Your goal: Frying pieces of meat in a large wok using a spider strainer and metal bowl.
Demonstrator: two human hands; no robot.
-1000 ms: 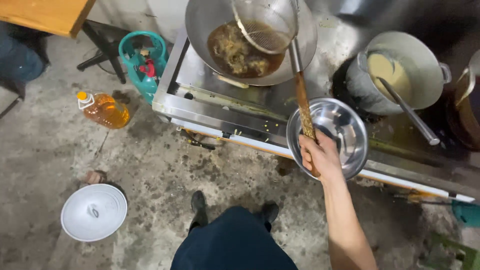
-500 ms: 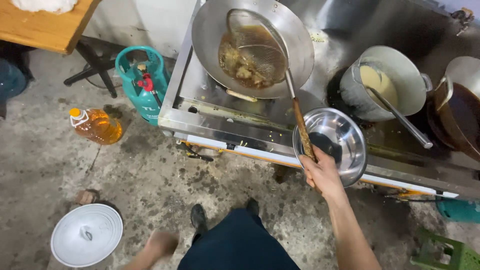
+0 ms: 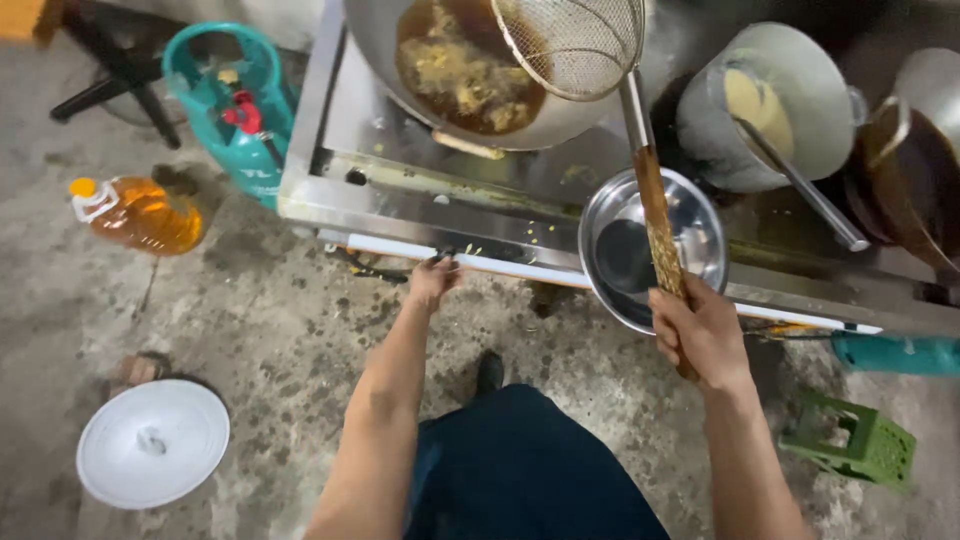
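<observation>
Right hand holds a firm grip on the wooden handle of a long wire skimmer, whose mesh basket hangs above the far rim of the wok and looks empty. Left hand reaches to the front edge of the steel stove bench, fingers pinched on what seems a small knob; whether it is turned I cannot tell. Judging by the golden-brown pieces floating in dark oil, frying looks well along, yet nothing is lifted out, and the steel bowl under the handle stands empty. Beside it sits a pot of pale batter with a ladle. Down on the stained concrete floor stand a teal gas cylinder, a round white lid, a green crate and an oil bottle.
</observation>
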